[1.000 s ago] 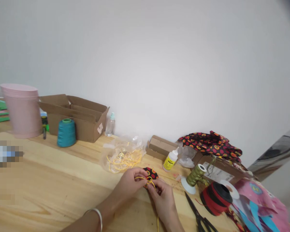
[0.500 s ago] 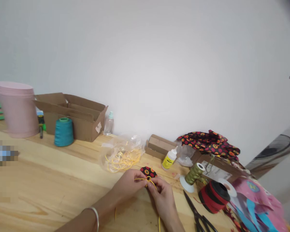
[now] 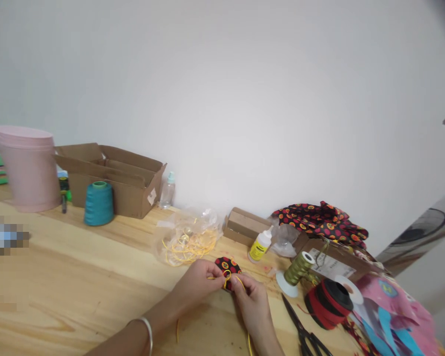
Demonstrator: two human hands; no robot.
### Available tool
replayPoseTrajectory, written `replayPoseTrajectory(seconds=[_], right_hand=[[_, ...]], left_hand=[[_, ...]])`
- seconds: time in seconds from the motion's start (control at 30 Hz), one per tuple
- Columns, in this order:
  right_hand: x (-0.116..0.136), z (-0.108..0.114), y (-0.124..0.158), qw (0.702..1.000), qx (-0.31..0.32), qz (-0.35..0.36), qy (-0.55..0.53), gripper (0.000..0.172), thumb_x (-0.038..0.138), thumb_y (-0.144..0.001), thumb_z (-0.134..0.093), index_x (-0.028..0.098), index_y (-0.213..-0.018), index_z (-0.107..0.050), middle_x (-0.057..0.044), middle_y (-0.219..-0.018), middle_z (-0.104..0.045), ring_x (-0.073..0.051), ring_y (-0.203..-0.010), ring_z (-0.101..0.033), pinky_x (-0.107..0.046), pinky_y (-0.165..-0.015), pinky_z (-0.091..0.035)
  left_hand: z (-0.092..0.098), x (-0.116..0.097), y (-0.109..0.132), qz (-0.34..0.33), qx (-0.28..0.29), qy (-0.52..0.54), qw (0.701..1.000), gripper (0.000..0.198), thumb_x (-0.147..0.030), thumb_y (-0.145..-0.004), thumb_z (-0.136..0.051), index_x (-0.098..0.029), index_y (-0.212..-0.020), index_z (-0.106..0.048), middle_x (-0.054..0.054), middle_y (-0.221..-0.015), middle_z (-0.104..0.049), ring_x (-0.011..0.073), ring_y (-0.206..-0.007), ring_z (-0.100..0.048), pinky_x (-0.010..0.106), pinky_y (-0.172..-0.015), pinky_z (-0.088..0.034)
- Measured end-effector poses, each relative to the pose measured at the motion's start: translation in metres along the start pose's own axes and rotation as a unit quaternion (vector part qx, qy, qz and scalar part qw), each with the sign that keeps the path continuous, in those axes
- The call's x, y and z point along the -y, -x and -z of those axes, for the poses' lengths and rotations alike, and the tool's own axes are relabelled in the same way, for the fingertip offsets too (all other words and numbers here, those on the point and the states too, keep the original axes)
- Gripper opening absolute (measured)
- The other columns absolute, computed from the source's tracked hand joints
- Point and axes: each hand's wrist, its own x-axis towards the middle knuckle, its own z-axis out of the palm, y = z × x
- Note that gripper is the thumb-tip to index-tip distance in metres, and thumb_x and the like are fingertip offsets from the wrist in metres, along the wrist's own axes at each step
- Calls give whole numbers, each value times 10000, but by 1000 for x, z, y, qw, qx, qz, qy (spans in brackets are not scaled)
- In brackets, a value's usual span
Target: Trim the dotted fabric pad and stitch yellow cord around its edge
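My left hand pinches a thin yellow cord between thumb and forefinger. Opposite it, my right hand is closed on the same cord. A small loop of cord stands up between the fingertips, and one end runs down past my right wrist. Just behind the hands lies a small black fabric piece with red and yellow round motifs. Its near part is hidden by the fingers.
A plastic bag of yellow cord lies beyond my left hand. Right of my hands are a glue bottle, an olive thread spool, black scissors and a red-black ribbon roll. Farther left stand a teal thread cone and cardboard box.
The cord loop between my fingertips has shifted slightly and changed shape. My right fingers have moved a little, and the hanging cord end has swung right.
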Motion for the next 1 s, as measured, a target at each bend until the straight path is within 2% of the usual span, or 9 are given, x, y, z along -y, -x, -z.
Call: replayPoseTrajectory(seconds=[0.23, 0.33, 0.5, 0.6, 0.7, 0.83, 1.0], right_hand=[[-5, 7, -4, 990, -88, -26, -104, 360, 450, -700, -516, 174, -475, -467, 31, -458, -415, -110, -461, -369, -215, -440, -306], [-6, 6, -5, 985, -87, -33, -146, 379, 474, -687, -528, 172, -471, -452, 36, -447, -380, -99, -446, -338, -212, -426, -288], [-4, 0, -2, 971, -48, -64, -225, 374, 489, -662, -560, 163, -506, -463, 46, -446, -373, -68, -405, -298, -186, -385, -251], [1, 0, 0, 949, -34, -123, -288, 390, 478, -682, -551, 170, -491, -407, 76, -401, -318, -35, -335, -188, -162, -320, -145], [6, 3, 2, 915, -33, -160, -369, 347, 437, -675, -581, 177, -533, -399, 108, -386, -265, -22, -319, -106, -145, -302, -78], [11, 7, 1, 877, -46, -146, -456, 264, 369, -658, -625, 190, -640, -433, 110, -436, -320, -16, -323, -116, -126, -291, -88], [17, 11, -1, 850, -60, -131, -506, 257, 314, -668, -628, 184, -610, -413, 104, -443, -360, -4, -305, -151, -116, -279, -111]], left_hand=[[2, -7, 2, -14, 5, 24, 1000, 198, -242, -632, -496, -137, -580, -655, -18, -548, -631, 150, -588, -555, 204, -562, -372], [2, -7, 3, -18, 9, 19, 1000, 209, -242, -643, -489, -132, -591, -659, -13, -553, -632, 150, -586, -553, 199, -544, -365], [2, -4, 3, -22, 8, 4, 1000, 213, -258, -648, -493, -139, -596, -662, -19, -550, -628, 142, -562, -547, 191, -522, -359], [1, -3, 3, -20, 11, 10, 1000, 212, -258, -649, -493, -137, -612, -663, -18, -567, -637, 145, -577, -555, 192, -535, -368], [0, 0, 2, -21, 11, 12, 1000, 211, -253, -646, -494, -135, -625, -668, -14, -584, -648, 153, -597, -564, 197, -553, -379], [0, 2, 2, -32, 11, 20, 999, 211, -262, -649, -501, -133, -647, -668, -3, -620, -654, 164, -637, -573, 207, -579, -390], [0, -2, 4, -39, 27, 51, 998, 226, -276, -667, -504, -127, -678, -674, 9, -646, -658, 165, -641, -576, 209, -566, -385]])
